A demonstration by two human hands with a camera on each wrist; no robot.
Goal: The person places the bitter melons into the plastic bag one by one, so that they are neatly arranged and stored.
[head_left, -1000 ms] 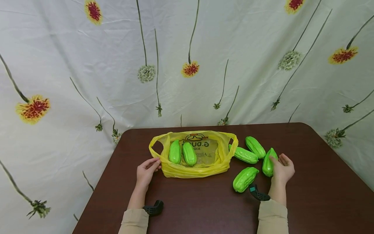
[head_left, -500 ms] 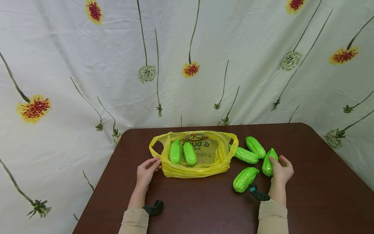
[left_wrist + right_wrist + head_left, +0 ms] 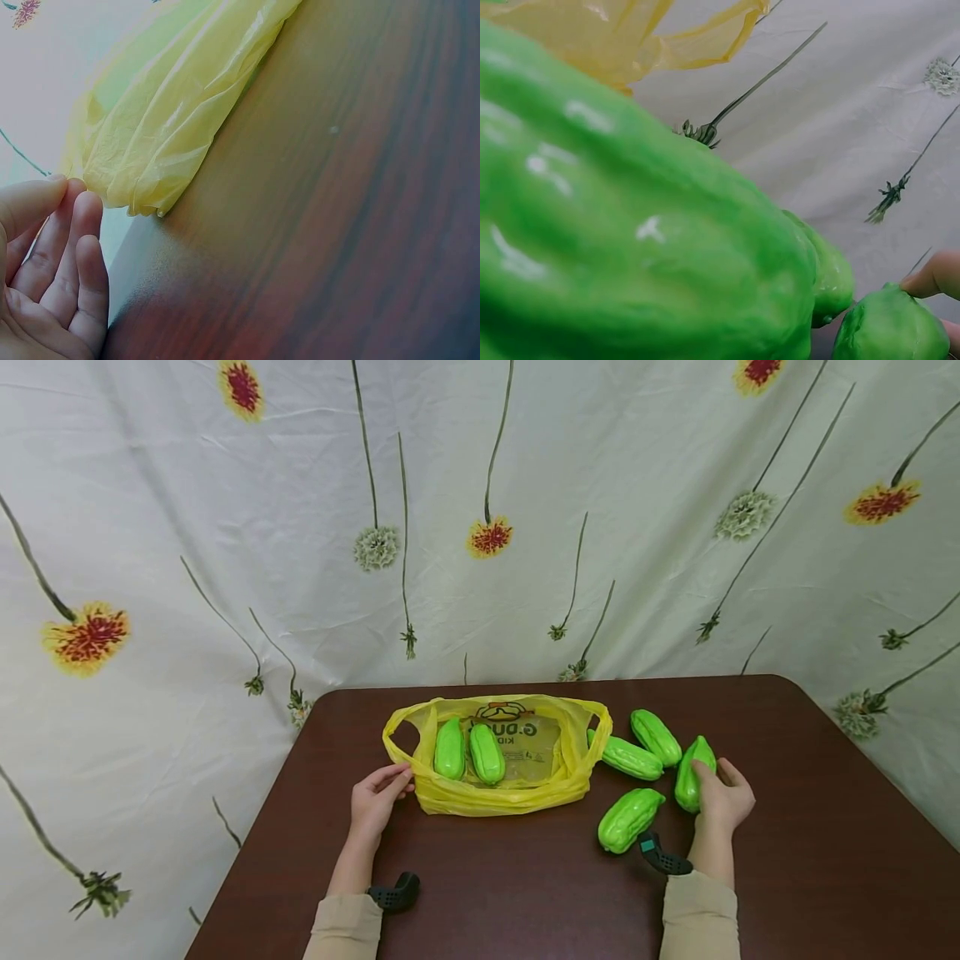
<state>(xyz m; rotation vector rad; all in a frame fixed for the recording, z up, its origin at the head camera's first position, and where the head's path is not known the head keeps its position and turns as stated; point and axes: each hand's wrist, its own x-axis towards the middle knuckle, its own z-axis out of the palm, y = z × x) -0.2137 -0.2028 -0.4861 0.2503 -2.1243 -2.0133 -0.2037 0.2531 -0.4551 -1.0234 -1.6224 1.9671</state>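
Right now, the left hand (image 3: 375,806) pinches the edge of the yellow bag (image 3: 502,800), left of the middle of the head view. The right hand (image 3: 726,797), on the right side, holds the pointy melon (image 3: 687,785) between thumb and fingers. Inside the bag, a left melon (image 3: 450,750) and a right melon (image 3: 487,754) lie side by side. Three more green ones lie between the bag and the right hand, so they are in the way: the handle melon (image 3: 630,758), with one end behind the bag's handle, the back melon (image 3: 656,737) above it, and the front melon (image 3: 628,821) lower down. That front one fills much of the right wrist view. The brown table (image 3: 510,885) meets a flowery cloth (image 3: 637,460) at the back.
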